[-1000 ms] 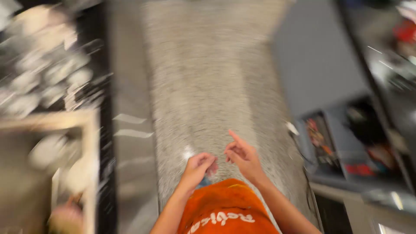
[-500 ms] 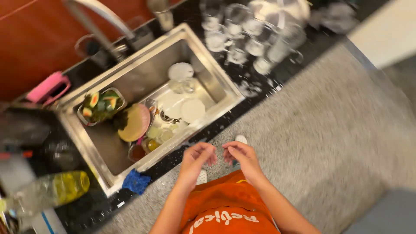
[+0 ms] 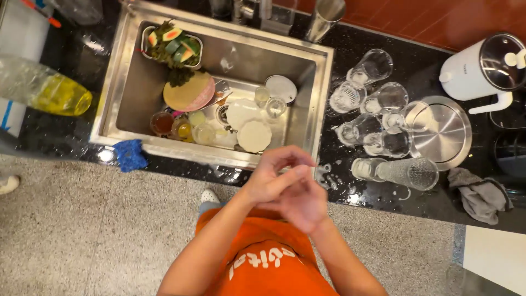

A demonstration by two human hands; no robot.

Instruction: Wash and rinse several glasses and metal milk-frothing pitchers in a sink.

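**Two hands together in front of a full sink**

A black shiny table (image 3: 383,208) runs along a red-brown wall, over a grey speckled floor (image 3: 82,230). A steel sink (image 3: 323,87) is set into it.

The person stands at the sink's front edge in an orange apron (image 3: 263,263). The left hand (image 3: 271,175) and the right hand (image 3: 301,200) are pressed together, fingers folded over each other. I see nothing held in either grip, though the hands hide part of each other, so I cannot tell for sure.

The closest thing is the round white plate (image 3: 253,135), in the sink, just past the hands and a little to the left. The left hand is nearer to it. More white dishes and small cups lie around it, near a round wooden board (image 3: 189,92) and a tub of cut fruit (image 3: 172,46).

To the right, on the wet table, clear glasses (image 3: 372,109) stand and lie in a bunch. One long glass (image 3: 397,171) lies on its side, pointing left to right, near the right hand. Beyond are a steel tray (image 3: 446,131), a white kettle (image 3: 482,68) and a grey cloth (image 3: 482,197). A blue sponge (image 3: 130,155) sits at the sink's left front.
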